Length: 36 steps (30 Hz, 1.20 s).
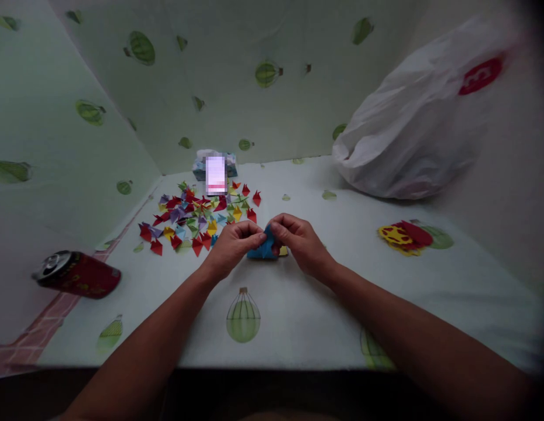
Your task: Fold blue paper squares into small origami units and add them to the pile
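A piece of blue folding paper [264, 251] is held up between both hands over the middle of the table. My left hand [233, 244] pinches its upper left side between thumb and forefinger. On the other side, my right hand [302, 242] grips the paper's right edge, thumb on top and fingers curled behind. Part of the paper is covered by the fingers. Just behind it, a bit of yellow paper [283, 251] shows on the table. To the left of my left hand lies a spread of small folded paper cranes [197, 217] in many colours.
A tissue box [231, 165] stands at the back, with a lit phone [216, 174] leaning before it. At left is a dark red drink can [81, 273]. A white plastic bag [403, 128] fills the back right, and yellow and red cut-outs [404, 237] lie nearer.
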Tool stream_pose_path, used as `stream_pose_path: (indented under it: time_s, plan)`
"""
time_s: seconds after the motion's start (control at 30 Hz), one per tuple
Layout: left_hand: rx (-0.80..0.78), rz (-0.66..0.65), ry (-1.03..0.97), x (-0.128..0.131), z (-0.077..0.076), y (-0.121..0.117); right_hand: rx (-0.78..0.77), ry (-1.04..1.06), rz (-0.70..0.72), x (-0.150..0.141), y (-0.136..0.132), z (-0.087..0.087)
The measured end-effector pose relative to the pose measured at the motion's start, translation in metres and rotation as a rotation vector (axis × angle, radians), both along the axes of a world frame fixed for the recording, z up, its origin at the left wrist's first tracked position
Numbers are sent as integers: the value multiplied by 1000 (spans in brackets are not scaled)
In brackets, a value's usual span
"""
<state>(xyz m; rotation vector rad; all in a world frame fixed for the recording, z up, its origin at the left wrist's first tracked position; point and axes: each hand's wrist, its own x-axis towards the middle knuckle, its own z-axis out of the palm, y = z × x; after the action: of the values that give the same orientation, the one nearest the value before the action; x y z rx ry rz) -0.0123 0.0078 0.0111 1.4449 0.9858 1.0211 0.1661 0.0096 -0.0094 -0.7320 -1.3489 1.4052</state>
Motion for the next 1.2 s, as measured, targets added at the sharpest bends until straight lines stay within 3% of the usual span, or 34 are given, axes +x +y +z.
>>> stream_pose_path:
  time_s: [0.17, 0.5, 0.77, 1.2]
  plan:
    - [71, 47, 89, 1, -1, -1, 2, -11, -55, -2, 0, 0]
    - [64, 29, 123, 1, -2, -1, -1, -11, -76, -1, -1, 1]
    - [-29, -33, 93, 7, -1, -6, 55, -37, -189, 1, 1, -3]
    - [13, -18, 166, 7, -13, -4, 32, -206, -106, 1, -1, 1]
